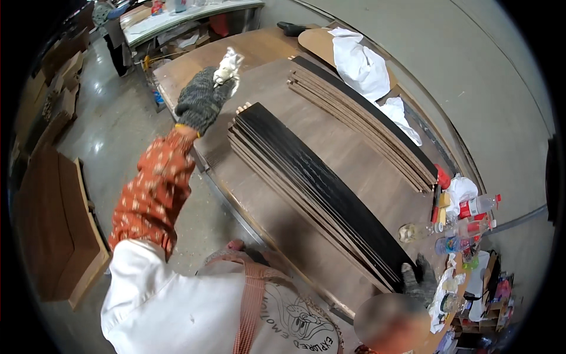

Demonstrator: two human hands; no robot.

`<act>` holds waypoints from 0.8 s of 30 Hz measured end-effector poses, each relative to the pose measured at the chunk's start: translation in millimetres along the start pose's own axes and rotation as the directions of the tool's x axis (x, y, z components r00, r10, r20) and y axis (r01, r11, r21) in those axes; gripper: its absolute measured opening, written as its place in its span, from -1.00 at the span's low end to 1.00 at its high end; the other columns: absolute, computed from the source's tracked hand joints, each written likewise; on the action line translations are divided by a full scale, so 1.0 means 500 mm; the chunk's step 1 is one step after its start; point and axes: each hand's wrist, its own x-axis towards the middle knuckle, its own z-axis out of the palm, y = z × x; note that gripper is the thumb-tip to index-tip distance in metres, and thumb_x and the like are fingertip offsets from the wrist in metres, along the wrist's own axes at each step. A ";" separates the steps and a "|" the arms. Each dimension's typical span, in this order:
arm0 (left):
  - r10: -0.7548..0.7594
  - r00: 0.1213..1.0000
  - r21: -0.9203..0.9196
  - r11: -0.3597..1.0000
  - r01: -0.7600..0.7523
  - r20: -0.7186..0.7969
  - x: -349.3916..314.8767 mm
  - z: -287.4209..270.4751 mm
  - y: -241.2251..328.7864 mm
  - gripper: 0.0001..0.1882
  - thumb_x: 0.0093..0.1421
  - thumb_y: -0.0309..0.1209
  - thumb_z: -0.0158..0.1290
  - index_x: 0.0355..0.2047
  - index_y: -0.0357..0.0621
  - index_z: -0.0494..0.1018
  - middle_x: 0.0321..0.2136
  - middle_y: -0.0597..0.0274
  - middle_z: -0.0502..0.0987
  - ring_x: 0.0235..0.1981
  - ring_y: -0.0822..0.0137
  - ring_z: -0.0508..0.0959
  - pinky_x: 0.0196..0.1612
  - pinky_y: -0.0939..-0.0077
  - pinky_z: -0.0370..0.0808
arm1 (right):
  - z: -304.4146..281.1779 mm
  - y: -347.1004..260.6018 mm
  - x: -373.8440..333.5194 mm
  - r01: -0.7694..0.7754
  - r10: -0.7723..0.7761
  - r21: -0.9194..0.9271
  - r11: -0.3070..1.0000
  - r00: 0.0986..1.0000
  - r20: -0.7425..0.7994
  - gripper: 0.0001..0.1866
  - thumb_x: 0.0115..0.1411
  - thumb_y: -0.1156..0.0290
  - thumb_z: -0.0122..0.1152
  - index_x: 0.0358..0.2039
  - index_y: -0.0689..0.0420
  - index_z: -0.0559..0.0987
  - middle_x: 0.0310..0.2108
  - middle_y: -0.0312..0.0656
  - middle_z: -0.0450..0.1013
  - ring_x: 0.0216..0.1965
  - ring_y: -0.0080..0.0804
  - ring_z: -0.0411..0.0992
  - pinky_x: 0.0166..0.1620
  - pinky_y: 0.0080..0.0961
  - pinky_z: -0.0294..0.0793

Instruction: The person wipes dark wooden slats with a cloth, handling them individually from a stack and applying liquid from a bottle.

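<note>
My left hand (203,97), in a dark grey knitted glove, is closed around a crumpled white cloth (229,66). It is raised beyond the far left end of a stack of long, narrow boards (318,186). The top board is black and glossy; brown edges show below it, and pale dowel pegs stick out at the far end. At the near right end of this stack my right hand (420,282), gloved in grey, grips the black board's end between thumb and fingers. Part of that hand and its forearm is blurred or hidden.
A second board stack (365,118) lies farther back on the brown worktable (283,227). White sheeting (361,65) lies behind it. Plastic bottles (479,205) crowd the right edge. Large brown panels (56,230) stand on the floor at left. Another person (112,35) stands at far left.
</note>
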 end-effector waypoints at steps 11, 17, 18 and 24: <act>0.752 0.617 -0.152 0.654 -0.741 0.230 -0.062 0.038 0.022 -0.50 0.05 -0.10 0.17 -0.04 -0.07 0.46 0.06 0.10 0.42 0.15 0.09 0.35 0.23 0.17 0.22 | 0.071 -0.128 0.030 0.567 -0.323 -0.373 0.734 0.775 0.543 -0.06 -0.20 -0.11 0.43 0.18 0.05 0.34 -0.15 -0.06 0.51 -0.19 -0.09 0.52 -0.10 -0.21 0.46; 0.719 0.613 -0.296 0.694 -0.656 0.328 0.000 -0.003 0.012 -0.62 0.10 -0.29 0.10 -0.07 -0.11 0.51 -0.11 0.10 0.55 -0.05 0.10 0.52 0.05 0.25 0.39 | 0.047 -0.181 0.059 0.413 -0.268 -0.125 0.902 0.763 0.588 -0.19 -0.22 0.03 0.50 0.05 0.12 0.49 -0.26 -0.05 0.56 -0.26 -0.15 0.57 -0.18 -0.36 0.53; 0.747 0.579 -0.320 0.664 -0.676 0.327 0.010 -0.003 0.011 -0.63 0.10 -0.29 0.10 -0.08 -0.11 0.51 -0.14 0.11 0.56 -0.08 0.10 0.53 0.03 0.24 0.40 | 0.046 -0.181 0.067 0.417 -0.260 -0.128 0.900 0.749 0.610 -0.21 -0.22 0.04 0.50 0.05 0.11 0.49 -0.26 -0.05 0.56 -0.25 -0.16 0.57 -0.17 -0.36 0.53; 0.786 0.587 -0.400 0.610 -0.685 0.194 0.039 -0.003 -0.002 -0.53 0.09 -0.24 0.15 0.01 -0.09 0.44 -0.15 0.18 0.56 -0.11 0.20 0.53 -0.04 0.33 0.45 | 0.004 -0.235 0.086 0.286 -0.172 -0.105 0.952 0.789 0.590 -0.30 -0.24 0.10 0.51 -0.03 0.09 0.56 -0.29 -0.05 0.57 -0.24 -0.19 0.57 -0.16 -0.41 0.52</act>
